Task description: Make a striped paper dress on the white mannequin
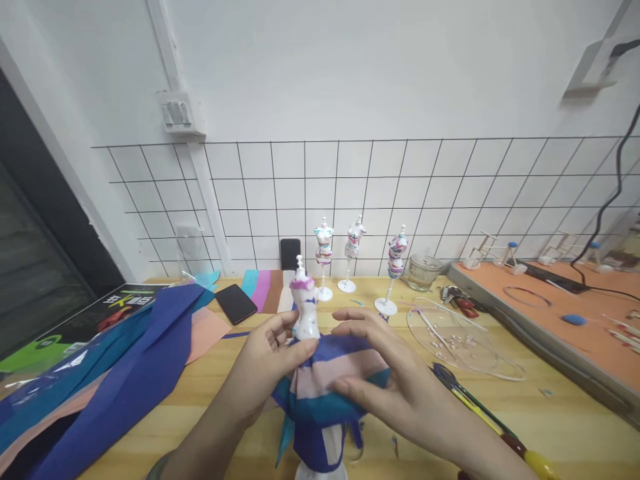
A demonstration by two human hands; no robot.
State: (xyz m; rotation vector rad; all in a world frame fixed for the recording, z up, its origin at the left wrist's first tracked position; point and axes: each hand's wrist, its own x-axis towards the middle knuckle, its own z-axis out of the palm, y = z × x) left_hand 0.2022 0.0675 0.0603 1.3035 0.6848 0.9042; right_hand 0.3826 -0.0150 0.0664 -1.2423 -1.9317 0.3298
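A small white mannequin (305, 303) with a purple collar stands in front of me, wearing a skirt of blue, pink and teal paper strips (327, 383). My left hand (273, 363) pinches the mannequin's waist, fingers closed on it. My right hand (385, 370) lies over the paper skirt, fingers curved and pressing the strips against the figure. The mannequin's base shows at the bottom edge.
Three more dressed mannequins (353, 250) stand at the back by the wire grid. A black phone (235, 303), loose coloured paper sheets (125, 363), a glass jar (424, 271), a clear plastic lid (457, 337), pens (480, 413) and an orange board (565, 313) lie around on the wooden table.
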